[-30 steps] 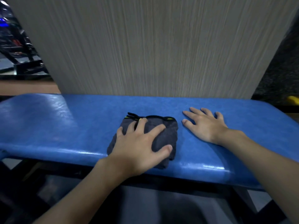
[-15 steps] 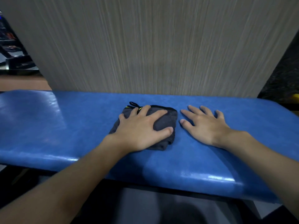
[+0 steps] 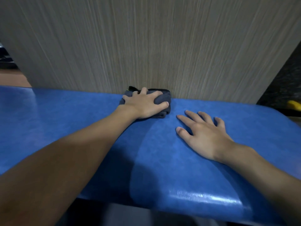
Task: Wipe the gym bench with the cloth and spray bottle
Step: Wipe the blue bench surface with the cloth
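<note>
A blue padded gym bench [image 3: 65, 124] runs across the view. A folded dark grey cloth [image 3: 164, 99] with a black loop lies at the bench's far edge, against the wall. My left hand [image 3: 145, 105] presses on the cloth with fingers spread over it and the thumb at its right side. My right hand [image 3: 203, 132] rests flat on the bench pad to the right of the cloth, fingers straight and spread, holding nothing. A darker damp streak runs from the cloth toward the near edge. No spray bottle is in view.
A grey wood-grain wall panel [image 3: 154, 43] stands directly behind the bench. Dark gym equipment [image 3: 4, 59] shows at the far left. A yellow object [image 3: 294, 105] lies on the dark floor at the far right.
My left hand has pushed the cloth away from the near edge across the pad to the far edge by the wall. My right hand has stayed flat on the pad.
</note>
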`<state>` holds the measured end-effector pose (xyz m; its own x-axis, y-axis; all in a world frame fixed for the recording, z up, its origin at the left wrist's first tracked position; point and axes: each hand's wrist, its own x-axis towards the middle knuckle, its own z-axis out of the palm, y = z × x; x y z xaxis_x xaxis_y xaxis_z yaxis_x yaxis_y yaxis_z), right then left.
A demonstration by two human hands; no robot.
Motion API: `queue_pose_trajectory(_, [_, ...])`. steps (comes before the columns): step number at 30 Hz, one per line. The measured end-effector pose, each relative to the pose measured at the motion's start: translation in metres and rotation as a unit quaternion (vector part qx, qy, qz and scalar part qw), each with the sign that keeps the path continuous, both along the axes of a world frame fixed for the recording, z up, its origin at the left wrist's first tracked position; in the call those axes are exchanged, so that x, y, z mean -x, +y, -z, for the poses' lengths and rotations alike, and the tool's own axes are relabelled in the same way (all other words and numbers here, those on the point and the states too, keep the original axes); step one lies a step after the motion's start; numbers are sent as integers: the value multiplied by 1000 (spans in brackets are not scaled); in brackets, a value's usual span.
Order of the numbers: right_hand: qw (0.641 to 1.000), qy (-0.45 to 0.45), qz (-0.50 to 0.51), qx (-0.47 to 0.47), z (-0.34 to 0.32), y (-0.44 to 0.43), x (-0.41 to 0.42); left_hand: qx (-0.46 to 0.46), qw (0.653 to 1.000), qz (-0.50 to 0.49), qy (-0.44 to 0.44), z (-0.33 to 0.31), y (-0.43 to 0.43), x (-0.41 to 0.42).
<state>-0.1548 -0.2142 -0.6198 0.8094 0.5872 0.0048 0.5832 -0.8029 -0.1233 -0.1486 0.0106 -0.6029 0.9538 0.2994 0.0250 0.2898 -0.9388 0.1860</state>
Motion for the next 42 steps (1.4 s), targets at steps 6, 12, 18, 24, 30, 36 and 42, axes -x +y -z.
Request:
queue_pose_trajectory(6, [1000,4,3,-22,0,0,0,-9,1000,15,-5,3,-15,46])
queue_pose_trajectory(12, [1000,7,9,-21,-3,-1,2,-18,999,30,-15,4,-44,135])
queue_pose_trajectory(18, [999,8,8,-30,-5,-2,7,-46,999,19,0,6,-69,204])
queue_pose_trajectory(24, [999,-43,10,-4,-15,-2,10,-19,1000,18,15,-1,-73,205])
queue_pose_trajectory(30, [1000,7,18,-9,-10,1,3,-26,999,22,20,0,-55,166])
queue_pose_trajectory(36, [1000,-5,13,19,-3,4,-1,-10,1000,19,3,1,-20,86])
queue_pose_trajectory(42, [1000,-9,15,17,-1,3,-1,-7,1000,0,16,-5,3,9])
